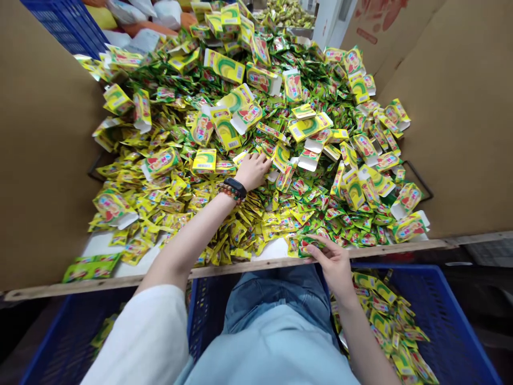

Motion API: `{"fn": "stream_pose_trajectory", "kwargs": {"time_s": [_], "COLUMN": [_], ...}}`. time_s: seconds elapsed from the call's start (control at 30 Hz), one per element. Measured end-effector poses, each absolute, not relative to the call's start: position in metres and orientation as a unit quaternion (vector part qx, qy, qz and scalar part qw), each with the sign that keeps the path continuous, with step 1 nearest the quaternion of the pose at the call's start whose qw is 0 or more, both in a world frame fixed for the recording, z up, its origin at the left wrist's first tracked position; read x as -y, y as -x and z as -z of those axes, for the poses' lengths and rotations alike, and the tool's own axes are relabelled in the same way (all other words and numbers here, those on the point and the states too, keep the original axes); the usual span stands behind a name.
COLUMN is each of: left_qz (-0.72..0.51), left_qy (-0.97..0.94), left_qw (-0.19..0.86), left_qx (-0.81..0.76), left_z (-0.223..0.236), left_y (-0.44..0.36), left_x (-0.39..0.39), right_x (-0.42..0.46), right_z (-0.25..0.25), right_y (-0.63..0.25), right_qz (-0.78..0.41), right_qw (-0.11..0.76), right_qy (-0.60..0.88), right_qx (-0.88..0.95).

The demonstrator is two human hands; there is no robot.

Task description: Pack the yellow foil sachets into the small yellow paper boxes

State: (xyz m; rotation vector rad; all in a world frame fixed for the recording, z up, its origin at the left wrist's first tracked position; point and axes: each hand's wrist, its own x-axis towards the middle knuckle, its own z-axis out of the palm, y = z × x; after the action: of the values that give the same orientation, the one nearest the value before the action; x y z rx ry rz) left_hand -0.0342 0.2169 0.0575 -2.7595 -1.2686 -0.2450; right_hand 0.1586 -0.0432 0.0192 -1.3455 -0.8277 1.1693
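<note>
My left hand (253,171), with a dark wristband and beads at the wrist, reaches into the middle of the heap. Its fingers are apart and touch small yellow candy boxes (280,156); the fingertips are partly hidden among them. At the front edge, my right hand (332,263) pinches green and yellow candy packets (306,245) between thumb and fingers. Loose yellow sachets (236,230) lie between the two hands. More printed boxes (230,131), some with white flaps open, rest on top of the heap beyond my left hand.
A wooden edge (240,267) borders the table, with cardboard walls (452,117) on both sides. Below on the right stands a blue crate (444,299) holding packets and boxes; another blue crate (52,337) is at lower left. A green strip of packets (91,267) lies at the left corner.
</note>
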Motion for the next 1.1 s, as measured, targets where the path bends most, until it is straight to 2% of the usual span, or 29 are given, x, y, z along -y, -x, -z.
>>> {"fn": "stream_pose_trajectory", "kwargs": {"time_s": [0.2,0.4,0.5,0.6,0.7,0.83,0.97,1.03,1.1], "left_qz": [0.124,0.187,0.247,0.285,0.314,0.361,0.386,0.41,0.445], "left_qy": [0.909,0.921,0.911,0.896,0.862,0.817,0.8,0.787,0.767], "left_qw": [0.053,-0.038,-0.082,-0.122,-0.154,-0.168,-0.148,-0.134,-0.131], "left_qx": [0.394,0.34,0.319,0.317,0.366,0.417,0.435,0.44,0.444], "left_z": [-0.055,-0.067,-0.058,-0.043,-0.027,-0.001,0.019,0.024,0.025], "left_y": [0.045,0.057,0.05,0.038,0.024,0.005,-0.013,-0.019,-0.02], "left_x": [-0.199,-0.125,-0.077,-0.041,-0.018,0.002,0.019,0.024,0.026], "right_x": [0.044,0.037,0.035,0.034,0.029,0.024,0.025,0.028,0.03], "right_z": [-0.019,-0.027,-0.04,-0.052,-0.059,-0.064,-0.071,-0.071,-0.067], "right_y": [-0.166,-0.165,-0.158,-0.154,-0.159,-0.174,-0.172,-0.162,-0.15], "right_qz": [-0.467,-0.378,-0.348,-0.345,-0.337,-0.303,-0.247,-0.19,-0.144], "right_qw": [0.567,0.644,0.673,0.666,0.605,0.449,0.302,0.254,0.249], "right_qy": [0.577,0.588,0.571,0.555,0.556,0.577,0.622,0.643,0.644], "right_qx": [0.357,0.31,0.315,0.359,0.459,0.612,0.678,0.697,0.709]}}
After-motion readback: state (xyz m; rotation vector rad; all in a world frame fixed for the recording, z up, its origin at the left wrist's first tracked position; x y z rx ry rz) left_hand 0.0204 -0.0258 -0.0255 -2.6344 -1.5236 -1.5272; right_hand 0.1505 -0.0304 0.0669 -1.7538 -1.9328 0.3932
